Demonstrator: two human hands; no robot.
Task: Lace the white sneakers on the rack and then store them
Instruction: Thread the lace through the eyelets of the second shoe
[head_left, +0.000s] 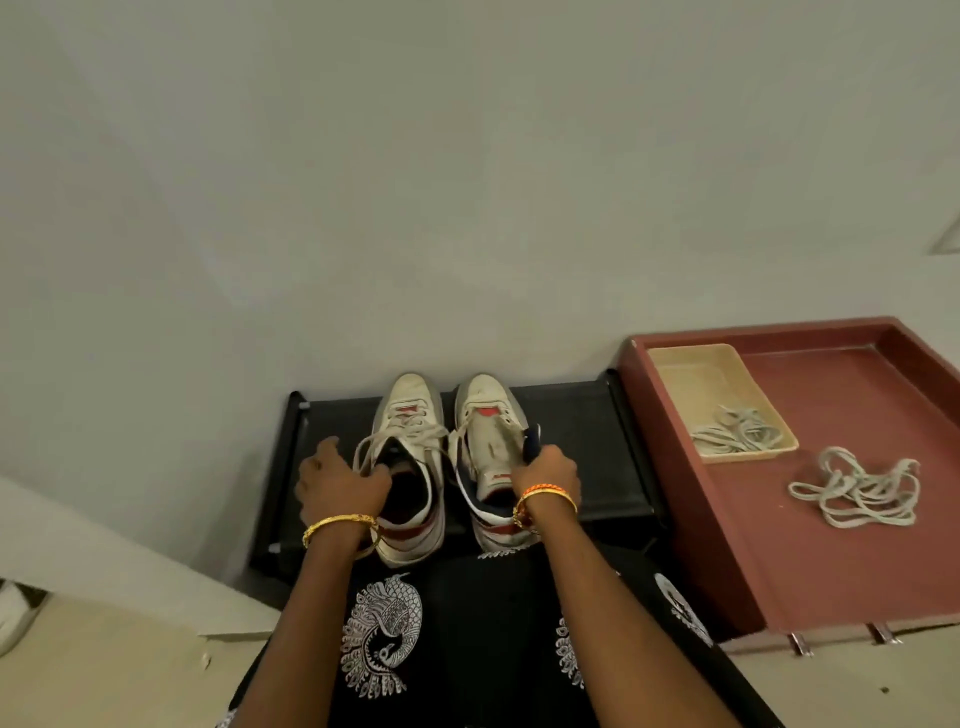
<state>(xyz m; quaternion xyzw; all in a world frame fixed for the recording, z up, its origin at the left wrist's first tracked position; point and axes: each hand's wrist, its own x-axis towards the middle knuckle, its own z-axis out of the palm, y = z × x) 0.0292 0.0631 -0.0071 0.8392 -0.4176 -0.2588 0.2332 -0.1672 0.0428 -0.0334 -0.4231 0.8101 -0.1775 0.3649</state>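
Gripping the collar of the left sneaker (410, 467), the left hand (340, 480) has its fingers curled over the rim beside the loose lace (400, 434); the right hand (548, 470) has its grip clamped on the side of the right sneaker (488, 457). Both shoes stand side by side, toes toward the wall, on the black rack (582, 441) at lower centre. To the right, a red tray (857, 519) holds a beige dish (675, 364) with laces (737, 434) and another loose bundle of laces (857, 488).
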